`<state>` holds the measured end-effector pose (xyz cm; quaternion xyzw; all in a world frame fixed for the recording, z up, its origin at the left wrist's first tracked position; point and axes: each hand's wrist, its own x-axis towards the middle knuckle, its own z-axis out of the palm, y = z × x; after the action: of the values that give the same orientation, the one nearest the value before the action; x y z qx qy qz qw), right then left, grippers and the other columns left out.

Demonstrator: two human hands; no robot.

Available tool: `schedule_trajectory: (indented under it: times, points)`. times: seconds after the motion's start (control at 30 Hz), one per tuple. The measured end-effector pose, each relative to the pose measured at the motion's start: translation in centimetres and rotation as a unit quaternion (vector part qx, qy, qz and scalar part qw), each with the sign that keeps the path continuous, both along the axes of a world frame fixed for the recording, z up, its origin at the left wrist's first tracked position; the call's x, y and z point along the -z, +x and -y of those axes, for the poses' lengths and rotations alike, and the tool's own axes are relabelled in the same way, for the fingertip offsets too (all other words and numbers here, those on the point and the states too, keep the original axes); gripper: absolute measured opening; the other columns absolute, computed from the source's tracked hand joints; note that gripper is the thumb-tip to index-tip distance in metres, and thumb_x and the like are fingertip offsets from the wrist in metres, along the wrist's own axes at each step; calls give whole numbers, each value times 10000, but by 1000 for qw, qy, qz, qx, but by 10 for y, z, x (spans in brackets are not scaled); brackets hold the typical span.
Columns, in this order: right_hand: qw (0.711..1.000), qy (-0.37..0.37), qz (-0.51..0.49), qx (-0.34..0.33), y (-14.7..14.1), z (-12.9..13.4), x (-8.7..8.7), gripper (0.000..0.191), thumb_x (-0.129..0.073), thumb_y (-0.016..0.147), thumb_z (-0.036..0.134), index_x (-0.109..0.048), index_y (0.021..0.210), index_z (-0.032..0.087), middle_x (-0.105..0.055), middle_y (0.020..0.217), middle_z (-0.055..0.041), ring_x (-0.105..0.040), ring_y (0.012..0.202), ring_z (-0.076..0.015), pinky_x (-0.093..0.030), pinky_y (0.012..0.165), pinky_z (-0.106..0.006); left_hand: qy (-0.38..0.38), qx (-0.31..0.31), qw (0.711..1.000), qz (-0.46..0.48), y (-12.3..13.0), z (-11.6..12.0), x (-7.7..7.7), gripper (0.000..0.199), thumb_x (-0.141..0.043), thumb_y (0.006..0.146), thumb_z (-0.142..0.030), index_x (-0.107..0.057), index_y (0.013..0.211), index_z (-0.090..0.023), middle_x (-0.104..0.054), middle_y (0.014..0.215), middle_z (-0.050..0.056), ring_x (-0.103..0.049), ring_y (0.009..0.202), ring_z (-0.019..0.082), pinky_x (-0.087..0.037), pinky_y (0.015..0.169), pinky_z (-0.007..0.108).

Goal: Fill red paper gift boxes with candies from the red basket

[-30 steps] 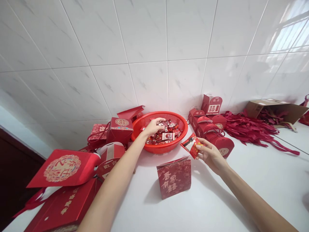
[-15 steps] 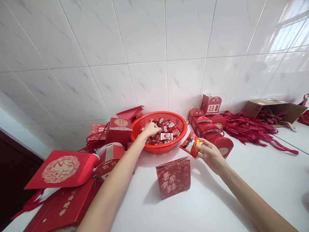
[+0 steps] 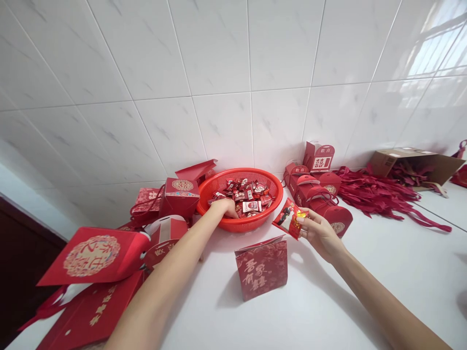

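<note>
Open room is offered by the counter (image 3: 328, 311) in front and toward the right; its left side is crowded by red boxes (image 3: 180, 199). One red basket (image 3: 251, 225) is set near the wall, many candies (image 3: 241, 196) held within its rim. One printed box (image 3: 262, 272) is stood before it. The left hand (image 3: 225, 208) is dipped inside the near-left rim, its grip hidden. One red packet (image 3: 286, 219) is pinched by the right hand (image 3: 321, 234) beside the basket.

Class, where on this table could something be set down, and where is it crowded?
White tabletop lies bare right of the right arm, in front of the ribbons, and between the left arm and the standing box. Crowded: the left side, with red boxes, and the far edge around the basket.
</note>
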<state>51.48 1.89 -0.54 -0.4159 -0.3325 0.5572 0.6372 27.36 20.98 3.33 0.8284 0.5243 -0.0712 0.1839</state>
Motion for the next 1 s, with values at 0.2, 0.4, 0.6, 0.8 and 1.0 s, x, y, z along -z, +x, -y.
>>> schedule_trajectory:
  times: [0.2, 0.4, 0.6, 0.8, 1.0]
  points:
    - [1000, 7, 6, -2, 2, -3, 6, 424, -935, 570, 377, -698, 887, 228, -745, 884, -18, -632, 705, -164, -479, 632, -301, 18, 102, 995, 8, 18, 14, -13, 662, -675, 722, -342, -588, 1368, -230, -597, 1413, 122, -588, 1241, 306, -462, 1010, 343]
    - [1000, 12, 16, -5, 1, -2, 6, 396, -920, 594, 381, -704, 891, 230, -735, 881, -18, -618, 704, -166, -464, 622, -301, -28, 150, 988, 5, 25, 23, -12, 645, -696, 615, -229, -684, 1261, -236, -734, 1190, 96, -683, 1031, 304, -520, 784, 294]
    - [1000, 9, 22, -8, -2, 1, -1, 407, -935, 560, 391, -705, 853, 227, -737, 890, -20, -630, 736, -175, -472, 654, -309, 10, 115, 990, 84, 19, 14, -10, 323, -650, 644, -194, -785, 937, -177, -763, 856, 35, -691, 825, 227, -498, 713, 251]
    - [999, 11, 30, -8, -2, 3, -6, 418, -939, 559, 394, -697, 857, 229, -740, 894, -15, -640, 761, -179, -476, 664, -300, 76, 35, 980, 178, 7, 3, -26, 243, -653, 692, -201, -777, 898, -162, -759, 864, 6, -684, 891, 213, -503, 781, 244]
    - [999, 9, 31, -7, -1, 4, -6, 420, -939, 564, 398, -690, 860, 233, -750, 917, -19, -650, 785, -188, -491, 680, -299, 182, -119, 955, 200, -12, -16, -50, 199, -665, 833, -277, -727, 996, -182, -754, 1033, 73, -642, 1088, 272, -472, 930, 317]
